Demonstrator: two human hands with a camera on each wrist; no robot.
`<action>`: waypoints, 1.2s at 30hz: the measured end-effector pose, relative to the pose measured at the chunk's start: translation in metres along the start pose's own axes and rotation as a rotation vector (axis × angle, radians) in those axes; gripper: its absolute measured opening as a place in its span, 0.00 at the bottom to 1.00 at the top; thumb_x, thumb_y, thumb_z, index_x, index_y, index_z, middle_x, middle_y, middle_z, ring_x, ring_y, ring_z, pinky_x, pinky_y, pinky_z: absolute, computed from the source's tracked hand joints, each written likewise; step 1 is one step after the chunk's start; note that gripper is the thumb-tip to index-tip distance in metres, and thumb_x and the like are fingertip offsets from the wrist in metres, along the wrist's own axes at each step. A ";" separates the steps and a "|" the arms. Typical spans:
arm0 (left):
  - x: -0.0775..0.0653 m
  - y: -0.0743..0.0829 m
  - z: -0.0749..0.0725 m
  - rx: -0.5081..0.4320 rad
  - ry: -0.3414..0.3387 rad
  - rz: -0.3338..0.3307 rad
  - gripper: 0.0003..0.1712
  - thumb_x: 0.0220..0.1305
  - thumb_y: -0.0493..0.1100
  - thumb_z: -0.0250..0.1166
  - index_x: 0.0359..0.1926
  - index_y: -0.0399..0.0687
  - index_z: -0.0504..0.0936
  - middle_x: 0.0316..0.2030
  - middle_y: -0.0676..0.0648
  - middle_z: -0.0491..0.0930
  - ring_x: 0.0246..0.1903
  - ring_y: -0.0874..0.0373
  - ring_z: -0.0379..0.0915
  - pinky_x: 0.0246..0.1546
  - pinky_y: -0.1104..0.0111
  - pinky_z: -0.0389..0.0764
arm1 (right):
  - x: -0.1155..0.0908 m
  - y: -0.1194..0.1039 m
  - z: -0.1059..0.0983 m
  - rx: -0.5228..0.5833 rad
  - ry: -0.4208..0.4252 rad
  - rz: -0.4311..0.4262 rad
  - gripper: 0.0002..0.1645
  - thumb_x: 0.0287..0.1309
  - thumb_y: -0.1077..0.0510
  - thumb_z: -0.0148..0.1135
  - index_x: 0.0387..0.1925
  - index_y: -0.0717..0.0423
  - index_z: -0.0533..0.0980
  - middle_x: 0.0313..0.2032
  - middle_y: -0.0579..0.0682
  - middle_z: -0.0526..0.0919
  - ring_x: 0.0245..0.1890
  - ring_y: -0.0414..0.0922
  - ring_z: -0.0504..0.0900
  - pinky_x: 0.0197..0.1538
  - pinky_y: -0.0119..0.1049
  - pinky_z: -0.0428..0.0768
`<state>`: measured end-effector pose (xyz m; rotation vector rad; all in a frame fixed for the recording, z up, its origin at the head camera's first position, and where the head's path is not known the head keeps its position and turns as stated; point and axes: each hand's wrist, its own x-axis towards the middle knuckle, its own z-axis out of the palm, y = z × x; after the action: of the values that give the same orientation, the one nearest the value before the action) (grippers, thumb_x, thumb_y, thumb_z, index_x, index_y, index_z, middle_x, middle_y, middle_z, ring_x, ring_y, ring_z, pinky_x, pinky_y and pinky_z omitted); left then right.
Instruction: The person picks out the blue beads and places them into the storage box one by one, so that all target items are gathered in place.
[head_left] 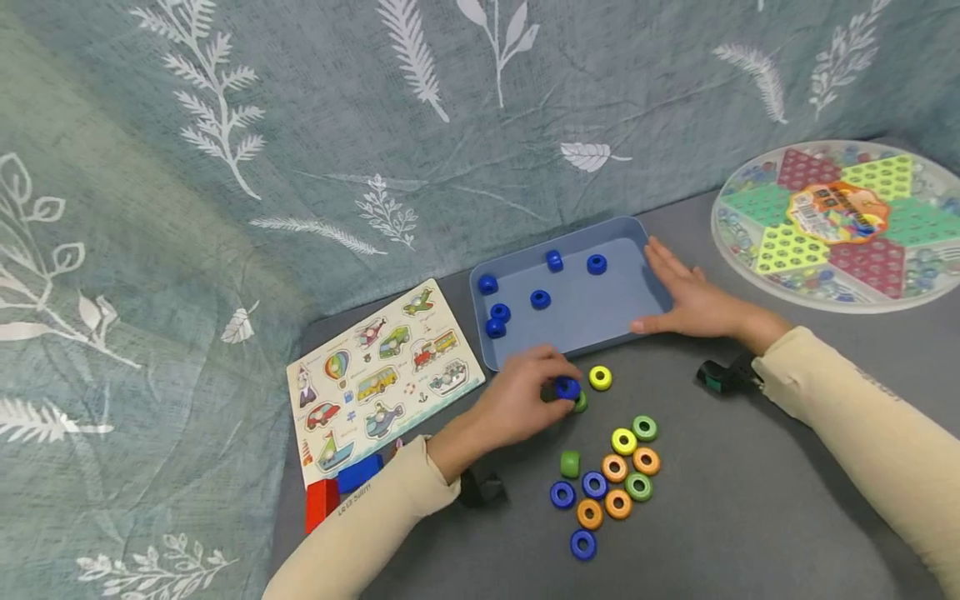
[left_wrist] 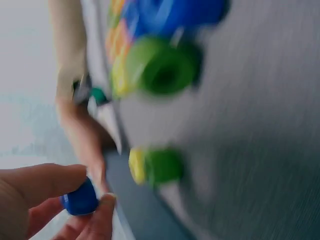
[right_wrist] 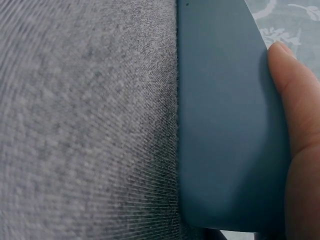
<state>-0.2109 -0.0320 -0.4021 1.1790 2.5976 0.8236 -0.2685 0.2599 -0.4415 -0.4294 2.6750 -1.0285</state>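
Blue, and pinched between thumb and fingertips of the left hand (head_left: 517, 396): holds a bead (left_wrist: 81, 202) just outside the near wall of the tray (head_left: 630, 283), on the person's side. Judging by the layout, depends above all on that near rim, with the inside of the tray just forward of the pinch. Runs crosswise in the tray's case, long side facing the person, right end set slightly farther off than the left. In the left wrist view, looks raised off the tabletop (head_left: 720, 517), by an amount hard to judge.

Reaches in from the lower left with the left arm, back of the hand showing, fingers toward the right. With the right hand (head_left: 686, 304), touches the tray's right end instead: fingers extended, thumb spread apart toward the near corner. Leaves that hand farther from the held bead.

Just right of the pinch, shows a yellow bead (head_left: 594, 380); partly hidden behind the grip, a green bead (head_left: 581, 403). Inside the tray, adds up to six blue beads (head_left: 554, 262), mostly toward the left. Nearer the person, includes orange, green, yellow and blue among the loose beads (head_left: 615, 479).
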 end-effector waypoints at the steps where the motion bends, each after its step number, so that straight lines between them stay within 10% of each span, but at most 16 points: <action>1: 0.003 -0.005 -0.006 -0.042 0.052 -0.028 0.16 0.49 0.37 0.69 0.43 0.43 0.84 0.38 0.49 0.78 0.35 0.61 0.75 0.38 0.75 0.78 | 0.000 0.000 0.000 -0.001 0.002 0.001 0.69 0.48 0.40 0.67 0.72 0.57 0.30 0.72 0.51 0.23 0.71 0.63 0.39 0.65 0.68 0.31; 7: 0.019 -0.040 -0.030 -0.093 0.226 -0.167 0.17 0.49 0.35 0.70 0.44 0.40 0.84 0.37 0.45 0.79 0.32 0.57 0.77 0.36 0.71 0.81 | -0.001 -0.001 0.001 0.012 -0.005 0.005 0.69 0.48 0.40 0.67 0.72 0.57 0.30 0.72 0.51 0.23 0.72 0.62 0.38 0.65 0.68 0.30; 22: 0.033 -0.068 -0.046 0.016 0.240 -0.346 0.24 0.52 0.41 0.70 0.52 0.40 0.80 0.46 0.43 0.82 0.44 0.50 0.79 0.42 0.62 0.81 | 0.000 0.000 0.000 0.017 -0.008 0.010 0.70 0.47 0.38 0.67 0.72 0.54 0.28 0.72 0.49 0.22 0.72 0.62 0.38 0.65 0.68 0.29; 29: 0.021 -0.051 -0.033 -0.007 0.197 -0.163 0.21 0.50 0.40 0.71 0.47 0.39 0.82 0.44 0.43 0.82 0.42 0.51 0.79 0.42 0.61 0.81 | 0.000 0.001 0.000 0.020 -0.001 0.010 0.69 0.48 0.39 0.67 0.72 0.55 0.29 0.72 0.51 0.23 0.72 0.62 0.39 0.65 0.68 0.30; 36: -0.008 -0.021 -0.003 0.055 -0.103 0.106 0.15 0.50 0.43 0.71 0.41 0.45 0.84 0.37 0.50 0.81 0.35 0.62 0.77 0.38 0.74 0.77 | 0.001 0.003 0.001 0.016 0.009 -0.005 0.70 0.48 0.39 0.67 0.72 0.54 0.28 0.72 0.49 0.22 0.71 0.63 0.40 0.65 0.68 0.29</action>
<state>-0.2201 -0.0506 -0.4115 1.3467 2.5083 0.6948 -0.2691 0.2612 -0.4447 -0.4301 2.6726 -1.0550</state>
